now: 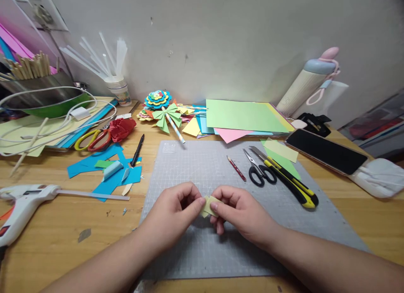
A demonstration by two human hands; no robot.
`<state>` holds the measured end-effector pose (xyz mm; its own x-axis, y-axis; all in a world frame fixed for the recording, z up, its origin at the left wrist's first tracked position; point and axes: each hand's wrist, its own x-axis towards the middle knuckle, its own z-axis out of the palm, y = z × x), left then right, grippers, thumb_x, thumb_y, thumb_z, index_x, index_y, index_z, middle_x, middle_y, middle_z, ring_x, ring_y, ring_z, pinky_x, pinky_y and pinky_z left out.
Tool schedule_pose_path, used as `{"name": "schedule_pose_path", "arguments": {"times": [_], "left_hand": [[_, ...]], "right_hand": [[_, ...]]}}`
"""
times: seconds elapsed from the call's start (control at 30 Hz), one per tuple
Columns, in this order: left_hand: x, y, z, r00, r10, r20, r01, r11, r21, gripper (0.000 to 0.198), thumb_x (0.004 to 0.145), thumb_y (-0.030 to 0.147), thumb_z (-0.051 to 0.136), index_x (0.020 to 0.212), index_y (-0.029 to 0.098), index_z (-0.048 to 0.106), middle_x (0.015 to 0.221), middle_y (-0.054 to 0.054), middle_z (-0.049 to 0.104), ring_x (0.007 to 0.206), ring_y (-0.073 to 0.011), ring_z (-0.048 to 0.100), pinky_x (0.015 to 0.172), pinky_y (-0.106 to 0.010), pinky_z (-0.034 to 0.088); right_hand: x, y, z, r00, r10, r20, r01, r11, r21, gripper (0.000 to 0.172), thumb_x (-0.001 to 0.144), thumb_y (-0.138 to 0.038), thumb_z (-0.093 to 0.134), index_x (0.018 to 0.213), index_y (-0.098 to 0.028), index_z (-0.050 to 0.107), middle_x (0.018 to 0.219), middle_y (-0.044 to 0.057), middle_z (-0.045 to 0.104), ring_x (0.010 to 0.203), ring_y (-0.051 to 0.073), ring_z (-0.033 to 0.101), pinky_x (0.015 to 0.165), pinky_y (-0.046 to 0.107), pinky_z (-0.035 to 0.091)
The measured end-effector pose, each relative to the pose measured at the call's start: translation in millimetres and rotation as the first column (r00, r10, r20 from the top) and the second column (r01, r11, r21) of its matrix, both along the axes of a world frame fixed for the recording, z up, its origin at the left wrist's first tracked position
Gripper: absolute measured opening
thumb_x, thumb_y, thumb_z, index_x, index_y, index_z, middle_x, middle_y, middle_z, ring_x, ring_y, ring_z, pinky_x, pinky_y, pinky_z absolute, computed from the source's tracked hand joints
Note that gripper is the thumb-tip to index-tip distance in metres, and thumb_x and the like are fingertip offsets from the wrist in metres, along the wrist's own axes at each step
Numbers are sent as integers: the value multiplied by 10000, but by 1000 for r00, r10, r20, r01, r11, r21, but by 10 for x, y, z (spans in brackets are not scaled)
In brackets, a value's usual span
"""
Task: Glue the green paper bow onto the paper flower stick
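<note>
Between my two hands is a small piece of pale yellow paper [208, 206], which looks folded or layered. My left hand [178, 206] pinches its left edge between thumb and finger. The right side is gripped by my right hand [235, 209], its thumb lying on top of the paper. Both hands are just above a grey cutting mat [195, 246]. Beyond them on the mat lie a short dark red pencil [236, 168], black-handled scissors [259, 169] and a yellow-and-black utility knife [285, 177].
Blue paper scraps [105, 171], a black pen [137, 150] and a white glue gun [30, 200] lie on the left. Paper flowers [158, 100] and coloured sheets [249, 115] are at the back. A phone [325, 152] and a bottle [306, 84] stand on the right side.
</note>
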<state>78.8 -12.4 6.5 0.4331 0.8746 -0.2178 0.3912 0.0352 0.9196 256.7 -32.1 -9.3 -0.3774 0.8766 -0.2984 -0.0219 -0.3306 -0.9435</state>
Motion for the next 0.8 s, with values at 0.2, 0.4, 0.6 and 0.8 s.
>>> {"name": "schedule_pose_path", "arguments": {"times": [0.2, 0.4, 0.6, 0.8], "left_hand": [[-23, 33, -1, 997, -40, -59, 43, 998, 49, 273, 837, 335, 499, 619, 185, 433, 602, 48, 414, 601, -117, 388, 570, -251, 300], [-24, 37, -14, 999, -36, 24, 36, 999, -28, 284, 840, 352, 488, 623, 191, 399, 615, 50, 391, 609, -117, 366, 583, -245, 302], [-19, 30, -36, 996, -20, 89, 24, 999, -46, 262, 875, 364, 464, 678, 191, 467, 609, 48, 424, 591, -115, 381, 581, -245, 314], [11, 25, -2, 998, -47, 38, 49, 998, -35, 258, 832, 353, 515, 642, 180, 492, 615, 37, 450, 615, -121, 407, 585, -250, 322]], "right_hand": [[-8, -5, 37, 1000, -18, -4, 17, 999, -52, 290, 768, -408, 629, 704, -158, 498, 588, -21, 598, 460, 81, 555, 497, 221, 415], [-7, 2, 31, 1000, -25, -19, 24, 998, -50, 303, 769, -423, 635, 706, -161, 497, 580, -23, 595, 461, 84, 552, 492, 221, 416], [-4, 6, 10, 1000, 11, -25, -13, 998, -62, 309, 771, -443, 648, 723, -162, 527, 588, -19, 598, 459, 86, 543, 494, 231, 412], [-4, -12, -18, 996, 88, -29, -89, 995, -48, 318, 750, -448, 667, 712, -154, 553, 612, -6, 597, 486, 85, 526, 502, 239, 422]]}}
